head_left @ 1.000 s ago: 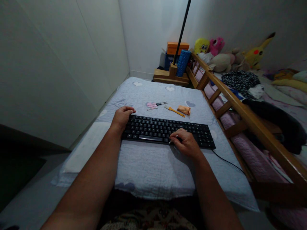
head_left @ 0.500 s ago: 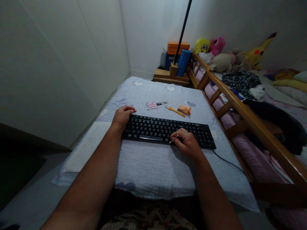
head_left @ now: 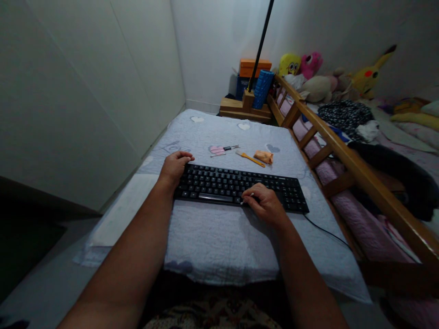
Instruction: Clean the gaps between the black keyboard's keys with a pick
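Pinching a thin white swab [head_left: 242, 202], a person's right hand [head_left: 263, 201] rests low over the near edge of a black keyboard [head_left: 219, 183], with thumb and fingertips closed together on the stick. The swab's near tip points left, by the keys just right of the space bar. Compared with half a second ago, that tip sits very slightly farther left; the keyboard and the left hand have stayed put.

The left hand [head_left: 174, 167] is at the keyboard's left end, well apart from the right, its fingers bent together near the far left corner. Whether they grip the edge, I cannot tell.

The keyboard lies flat across a pale blue cloth [head_left: 216, 242] printed with hearts, its cable [head_left: 325, 230] trailing off to the right. Beyond its far edge, left to right, lie a slim pink-and-black tool [head_left: 227, 148], a yellow-orange brush [head_left: 252, 159] and a crumpled orange bundle [head_left: 264, 157]. A wooden bed rail [head_left: 343, 141] runs along the right.
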The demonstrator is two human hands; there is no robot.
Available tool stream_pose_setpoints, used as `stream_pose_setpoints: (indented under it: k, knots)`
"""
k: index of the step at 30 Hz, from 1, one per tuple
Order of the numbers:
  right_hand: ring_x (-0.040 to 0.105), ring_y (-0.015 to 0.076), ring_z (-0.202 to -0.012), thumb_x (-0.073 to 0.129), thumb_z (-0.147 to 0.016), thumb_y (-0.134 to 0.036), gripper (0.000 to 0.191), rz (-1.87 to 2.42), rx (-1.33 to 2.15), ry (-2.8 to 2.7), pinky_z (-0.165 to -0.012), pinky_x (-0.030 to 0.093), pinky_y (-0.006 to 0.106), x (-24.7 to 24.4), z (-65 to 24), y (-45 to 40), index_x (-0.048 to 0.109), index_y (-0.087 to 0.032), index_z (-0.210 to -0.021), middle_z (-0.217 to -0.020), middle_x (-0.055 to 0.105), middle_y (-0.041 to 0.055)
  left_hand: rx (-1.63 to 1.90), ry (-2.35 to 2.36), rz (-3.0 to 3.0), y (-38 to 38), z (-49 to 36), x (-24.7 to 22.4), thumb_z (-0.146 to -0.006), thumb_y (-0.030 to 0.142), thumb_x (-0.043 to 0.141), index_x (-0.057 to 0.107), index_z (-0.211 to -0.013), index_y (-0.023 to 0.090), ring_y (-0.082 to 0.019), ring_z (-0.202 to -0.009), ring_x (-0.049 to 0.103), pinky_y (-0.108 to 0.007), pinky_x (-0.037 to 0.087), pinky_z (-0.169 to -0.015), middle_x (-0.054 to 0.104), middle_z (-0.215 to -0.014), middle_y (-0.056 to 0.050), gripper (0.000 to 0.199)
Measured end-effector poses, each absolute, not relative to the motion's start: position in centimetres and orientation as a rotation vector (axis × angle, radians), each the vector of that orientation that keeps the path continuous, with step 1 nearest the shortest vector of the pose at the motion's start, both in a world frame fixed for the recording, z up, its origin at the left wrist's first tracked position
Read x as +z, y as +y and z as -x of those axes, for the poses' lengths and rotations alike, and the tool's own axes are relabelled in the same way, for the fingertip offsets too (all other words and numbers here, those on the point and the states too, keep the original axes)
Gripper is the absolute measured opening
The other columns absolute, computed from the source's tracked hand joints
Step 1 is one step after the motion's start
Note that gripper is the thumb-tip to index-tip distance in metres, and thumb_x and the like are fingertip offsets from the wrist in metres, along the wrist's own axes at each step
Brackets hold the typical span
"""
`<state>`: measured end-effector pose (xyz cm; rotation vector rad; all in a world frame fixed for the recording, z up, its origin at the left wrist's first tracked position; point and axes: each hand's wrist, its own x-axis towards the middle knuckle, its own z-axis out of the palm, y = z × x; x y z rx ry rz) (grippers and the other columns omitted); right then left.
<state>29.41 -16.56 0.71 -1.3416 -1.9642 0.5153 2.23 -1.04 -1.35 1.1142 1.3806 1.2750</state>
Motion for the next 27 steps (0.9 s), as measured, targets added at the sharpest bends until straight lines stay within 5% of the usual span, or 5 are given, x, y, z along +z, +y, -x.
stream_pose_setpoints:
  k: [27]
  knots:
    - [0.063, 0.022, -0.088, 0.058, -0.09, -0.015, 0.015, 1.378, 0.414, -1.918, -0.08, 0.05, 0.037, 0.48, -29.68, -16.25, 0.071, -0.022, -0.088, -0.087, 0.071, 0.0057, 1.261, 1.396, -1.101, -0.86, -2.22, -1.5, -0.062, 0.021, 0.065, 0.066, -0.073, 0.019, -0.023, -0.087, 0.064, -0.037, 0.046, -0.089, 0.071, -0.08, -0.005, 0.011]
